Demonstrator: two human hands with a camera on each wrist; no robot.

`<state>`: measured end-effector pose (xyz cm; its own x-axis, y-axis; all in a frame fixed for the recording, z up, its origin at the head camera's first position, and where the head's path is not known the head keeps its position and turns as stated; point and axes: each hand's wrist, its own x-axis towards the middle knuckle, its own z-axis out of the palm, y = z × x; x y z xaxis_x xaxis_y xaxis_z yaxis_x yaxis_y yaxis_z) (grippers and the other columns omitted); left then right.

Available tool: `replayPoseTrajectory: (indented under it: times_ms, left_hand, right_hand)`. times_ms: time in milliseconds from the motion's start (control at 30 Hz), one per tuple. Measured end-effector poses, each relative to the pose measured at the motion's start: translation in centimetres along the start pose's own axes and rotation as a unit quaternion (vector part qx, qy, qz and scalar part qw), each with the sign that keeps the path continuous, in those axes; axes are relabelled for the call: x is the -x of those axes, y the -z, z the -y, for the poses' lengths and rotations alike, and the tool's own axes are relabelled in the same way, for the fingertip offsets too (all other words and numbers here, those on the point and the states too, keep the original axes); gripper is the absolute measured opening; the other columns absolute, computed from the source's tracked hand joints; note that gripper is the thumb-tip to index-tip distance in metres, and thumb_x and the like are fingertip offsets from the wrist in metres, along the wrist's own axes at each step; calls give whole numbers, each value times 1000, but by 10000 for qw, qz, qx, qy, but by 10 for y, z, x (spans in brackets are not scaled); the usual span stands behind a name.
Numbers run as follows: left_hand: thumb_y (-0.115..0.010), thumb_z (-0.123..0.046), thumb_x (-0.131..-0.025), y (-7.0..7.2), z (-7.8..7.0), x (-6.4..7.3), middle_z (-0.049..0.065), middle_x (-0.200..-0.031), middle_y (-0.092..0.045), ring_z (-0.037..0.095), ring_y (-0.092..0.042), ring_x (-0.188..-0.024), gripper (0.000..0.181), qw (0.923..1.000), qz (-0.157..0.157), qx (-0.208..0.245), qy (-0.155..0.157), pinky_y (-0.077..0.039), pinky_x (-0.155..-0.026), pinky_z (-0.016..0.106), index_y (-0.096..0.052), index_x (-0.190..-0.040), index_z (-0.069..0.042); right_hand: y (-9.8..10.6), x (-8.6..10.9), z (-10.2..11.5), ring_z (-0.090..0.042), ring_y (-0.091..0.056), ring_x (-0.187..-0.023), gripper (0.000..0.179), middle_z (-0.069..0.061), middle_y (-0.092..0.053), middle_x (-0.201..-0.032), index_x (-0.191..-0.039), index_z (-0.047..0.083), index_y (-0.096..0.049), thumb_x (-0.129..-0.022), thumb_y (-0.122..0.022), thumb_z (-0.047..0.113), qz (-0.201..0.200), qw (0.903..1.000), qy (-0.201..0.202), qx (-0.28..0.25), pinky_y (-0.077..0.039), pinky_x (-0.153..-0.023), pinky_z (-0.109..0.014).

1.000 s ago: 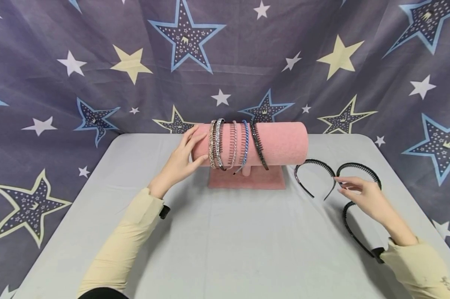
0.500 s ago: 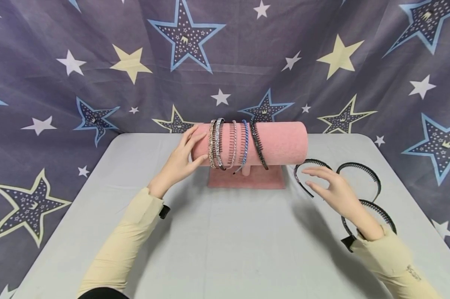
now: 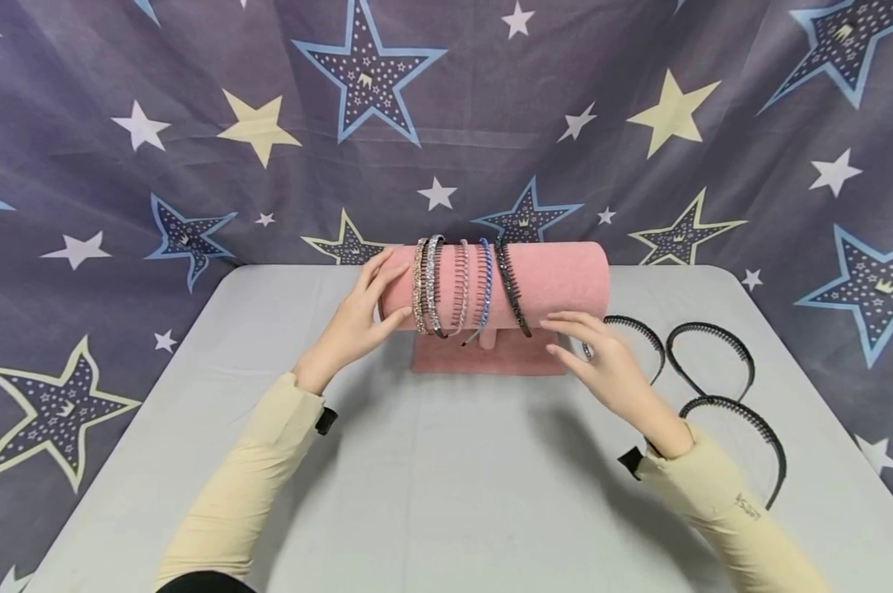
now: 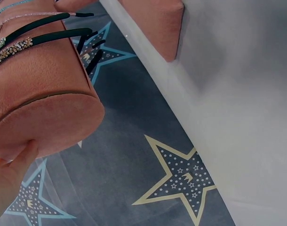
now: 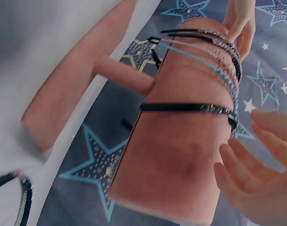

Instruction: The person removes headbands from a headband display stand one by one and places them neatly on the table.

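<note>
A pink velvet headband stand (image 3: 565, 280) stands at the back of the table, its padded roll lying level on a short post. My left hand (image 3: 350, 321) holds the roll's left end. Round the roll sit a gold headband (image 3: 419, 288), a silver headband (image 3: 433, 288), a pink headband (image 3: 461, 284), a blue headband (image 3: 486, 284) and a slightly slanted black headband (image 3: 514, 292). My right hand (image 3: 602, 362), empty with fingers loosely spread, is in front of the roll's right half. The right wrist view shows its fingertips (image 5: 223, 172) close beside the roll.
Three black headbands lie on the right of the table: one behind my right hand (image 3: 642, 329), a second headband (image 3: 713, 327) further right, and a third headband (image 3: 754, 416) nearer me, partly behind the sleeve. A star-printed curtain (image 3: 446, 123) hangs behind the grey-white table (image 3: 432, 478).
My right hand has moved left, from above the loose headbands to the front of the roll, its fingers opening out. The left hand and the stand have stayed put.
</note>
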<state>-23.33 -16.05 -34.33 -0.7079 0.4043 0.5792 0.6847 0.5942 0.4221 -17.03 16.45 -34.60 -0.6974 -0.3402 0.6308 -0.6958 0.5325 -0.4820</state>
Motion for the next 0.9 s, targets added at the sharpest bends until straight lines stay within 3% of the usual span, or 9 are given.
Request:
replayPoseTrajectory:
  times_ms: [300,500,733,900]
  left_hand:
    - [-65,-16,-79,0,0,0,6,-143,-22,26,-33,-125,56,10000,0,11,14,-36,-94,45,-41,-130,-10]
    - [-66,-15,-79,0,0,0,7,-142,-23,26,-33,-125,56,10000,-24,18,-6,-35,-95,44,-42,-130,-9]
    - [-66,-15,-79,0,0,0,8,-142,-23,26,-34,-124,56,10000,-17,-3,25,-36,-95,45,-42,-130,-10]
    - [-66,-14,-79,-1,0,0,12,-141,-24,27,-33,-124,56,10000,-33,0,11,-35,-95,45,-42,-130,-9]
  right_hand:
    - [-15,-19,9,-23,-50,-108,33,-13,-57,-113,-107,2,-63,-74,-68,0,-291,9990,-20,-334,-37,-95,-30]
    - [-23,-28,13,-23,-50,-108,33,-13,-55,-115,-108,3,-63,-75,-67,2,-423,9986,-95,-288,-41,-90,-31]
    - [-30,-37,13,-26,-50,-106,31,-16,-54,-114,-107,2,-63,-75,-67,1,-617,9975,-143,-302,-42,-88,-36]
    - [-35,-42,11,-23,-53,-97,29,-17,-53,-113,-105,1,-63,-77,-65,0,-646,9966,-227,-458,-44,-85,-32]
